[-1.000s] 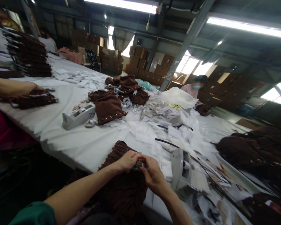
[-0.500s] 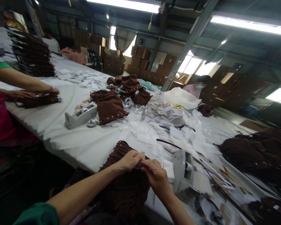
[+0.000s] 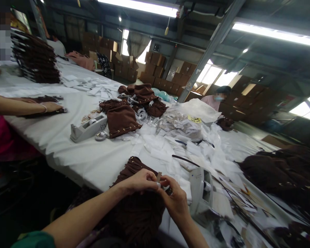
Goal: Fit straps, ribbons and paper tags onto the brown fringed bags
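Observation:
A dark brown fringed bag [image 3: 142, 210] with gold eyelets lies at the near table edge, partly over it. My left hand [image 3: 144, 179] is closed at the bag's upper edge, its thumb and fingertips pinching a small pale strip [image 3: 159, 176] that sticks up. From the other side my right hand [image 3: 176, 194] meets it, thumb and index finger curled onto the same strip. Between the thumbs shows a small white piece [image 3: 158, 185], too small to name. The hands partly cover the bag's top edge. To their right stands a grey tape dispenser [image 3: 196, 187].
Another tape dispenser [image 3: 86, 129] stands left of a brown drawstring bag [image 3: 124, 120]. White paper pieces [image 3: 167, 151] and a filled plastic bag [image 3: 186, 120] cover the middle. Dark brown bags [image 3: 281, 172] lie right. A co-worker's hand [image 3: 53, 106] rests on brown fringe at left.
Both my hands have shifted slightly and my right fingers have opened into a rounder curl around the strip. A white piece now shows between my thumbs. The co-worker's arm has moved across the brown fringe.

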The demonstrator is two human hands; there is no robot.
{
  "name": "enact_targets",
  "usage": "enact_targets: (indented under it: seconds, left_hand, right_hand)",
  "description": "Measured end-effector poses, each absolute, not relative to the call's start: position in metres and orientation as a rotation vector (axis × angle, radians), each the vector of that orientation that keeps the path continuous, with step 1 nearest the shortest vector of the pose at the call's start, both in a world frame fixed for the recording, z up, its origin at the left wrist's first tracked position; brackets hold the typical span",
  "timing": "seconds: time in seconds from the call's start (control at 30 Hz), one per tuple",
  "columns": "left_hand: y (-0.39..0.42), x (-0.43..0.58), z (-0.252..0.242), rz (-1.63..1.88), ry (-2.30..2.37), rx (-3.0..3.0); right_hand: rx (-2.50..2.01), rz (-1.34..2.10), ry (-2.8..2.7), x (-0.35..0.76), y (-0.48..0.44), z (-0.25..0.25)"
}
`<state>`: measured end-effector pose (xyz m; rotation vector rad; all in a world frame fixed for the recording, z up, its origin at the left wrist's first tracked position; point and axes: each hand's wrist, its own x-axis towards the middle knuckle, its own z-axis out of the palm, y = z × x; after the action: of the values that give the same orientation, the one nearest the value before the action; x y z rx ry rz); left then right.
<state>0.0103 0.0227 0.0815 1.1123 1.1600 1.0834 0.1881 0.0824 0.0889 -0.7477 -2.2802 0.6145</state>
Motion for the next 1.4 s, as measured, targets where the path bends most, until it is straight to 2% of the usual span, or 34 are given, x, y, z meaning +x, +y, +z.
enact_targets:
  seconds: [0.2,0.27,0.53,1.0,1.2,1.4]
  left_hand:
    - [0.023,0.011,0.084,1.074,1.227,1.090]
    - [0.024,0.013,0.086,1.080,1.221,1.182]
    - [0.026,0.016,0.083,1.196,1.336,1.396]
    - [0.030,0.035,0.077,1.366,1.029,0.626]
    - [0.027,0.033,0.077,1.447,0.899,0.500]
    - [0.030,0.030,0.071,1.456,0.958,0.469]
  right_hand:
    - [-0.912,1.129,-2.197,0.185,0.094,0.109]
    - [-0.956,1.142,-2.215,0.181,0.098,0.121]
    - [-0.821,0.396,-2.590,0.167,0.090,0.134]
    - [-0.407,-0.004,-2.329,0.174,0.085,0.100]
    - [-0.386,-0.086,-2.336,0.168,0.078,0.096]
    - [-0.446,-0.157,-2.328,0.168,0.071,0.074]
